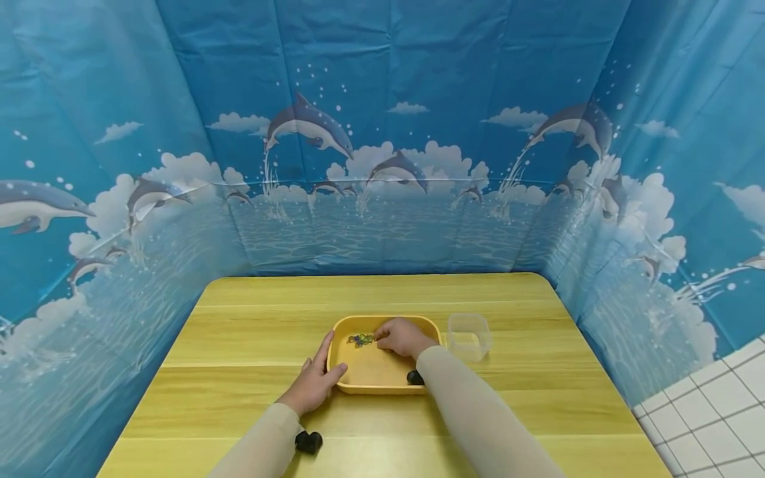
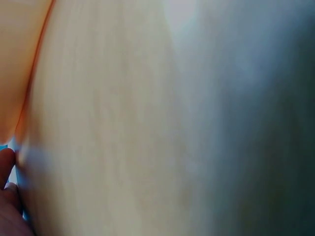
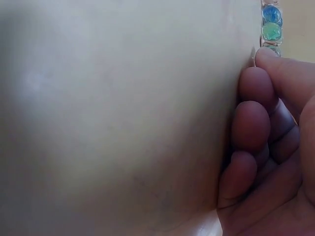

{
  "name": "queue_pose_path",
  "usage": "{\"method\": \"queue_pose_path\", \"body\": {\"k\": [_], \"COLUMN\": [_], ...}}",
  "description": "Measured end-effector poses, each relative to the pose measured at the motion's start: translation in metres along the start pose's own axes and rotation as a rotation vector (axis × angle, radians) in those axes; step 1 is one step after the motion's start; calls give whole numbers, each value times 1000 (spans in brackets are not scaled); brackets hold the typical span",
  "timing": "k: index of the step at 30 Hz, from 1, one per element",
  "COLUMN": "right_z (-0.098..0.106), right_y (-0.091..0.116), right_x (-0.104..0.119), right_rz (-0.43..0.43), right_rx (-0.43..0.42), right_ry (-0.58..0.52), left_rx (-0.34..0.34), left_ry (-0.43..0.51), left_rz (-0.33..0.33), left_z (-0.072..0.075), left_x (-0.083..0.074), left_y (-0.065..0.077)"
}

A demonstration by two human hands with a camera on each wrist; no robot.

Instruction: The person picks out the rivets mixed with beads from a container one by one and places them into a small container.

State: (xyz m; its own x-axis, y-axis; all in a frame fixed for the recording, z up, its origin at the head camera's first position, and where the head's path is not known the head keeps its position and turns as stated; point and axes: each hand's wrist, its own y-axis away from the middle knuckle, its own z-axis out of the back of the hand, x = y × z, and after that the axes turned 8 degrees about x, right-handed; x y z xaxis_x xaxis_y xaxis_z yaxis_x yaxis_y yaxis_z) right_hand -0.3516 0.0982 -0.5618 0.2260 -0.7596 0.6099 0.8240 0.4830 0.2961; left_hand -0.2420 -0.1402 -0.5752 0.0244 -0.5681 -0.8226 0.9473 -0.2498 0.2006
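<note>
A shallow yellow tray (image 1: 382, 390) sits on the table with a small cluster of blue, green and yellowish glass marbles (image 1: 358, 340) near its back left. My right hand (image 1: 404, 335) reaches into the tray at the right end of that cluster. Its fingers are curled, and thumb and index tip meet at a marble, partly hidden by the thumb in the right wrist view; blue and green marbles (image 3: 272, 32) show beyond. Against the tray's left side rests my left hand (image 1: 313, 382), fingers extended along the outside, thumb over the rim near the front corner.
A clear square plastic container (image 1: 469, 337) stands just right of the tray on the wooden table (image 1: 251, 358). Black wrist cameras (image 1: 309, 443) show at both sleeves. A blue dolphin-print curtain (image 1: 382, 226) surrounds the table's back and sides.
</note>
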Motion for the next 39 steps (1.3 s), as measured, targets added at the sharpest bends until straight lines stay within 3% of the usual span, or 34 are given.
{"method": "queue_pose_path", "body": {"k": [12, 24, 39], "right_z": [-1, -2, -2], "right_y": [-2, 0, 5], "right_x": [-1, 1, 6], "right_rz": [25, 41, 0], "right_rx": [-9, -15, -14], "right_ry": [44, 11, -20], "left_rx": [-10, -5, -16], "left_ry": [-6, -8, -4], "left_rz": [25, 40, 32], "left_z": [-2, -2, -3], "left_x": [1, -1, -2], "left_y": [-1, 2, 2]}}
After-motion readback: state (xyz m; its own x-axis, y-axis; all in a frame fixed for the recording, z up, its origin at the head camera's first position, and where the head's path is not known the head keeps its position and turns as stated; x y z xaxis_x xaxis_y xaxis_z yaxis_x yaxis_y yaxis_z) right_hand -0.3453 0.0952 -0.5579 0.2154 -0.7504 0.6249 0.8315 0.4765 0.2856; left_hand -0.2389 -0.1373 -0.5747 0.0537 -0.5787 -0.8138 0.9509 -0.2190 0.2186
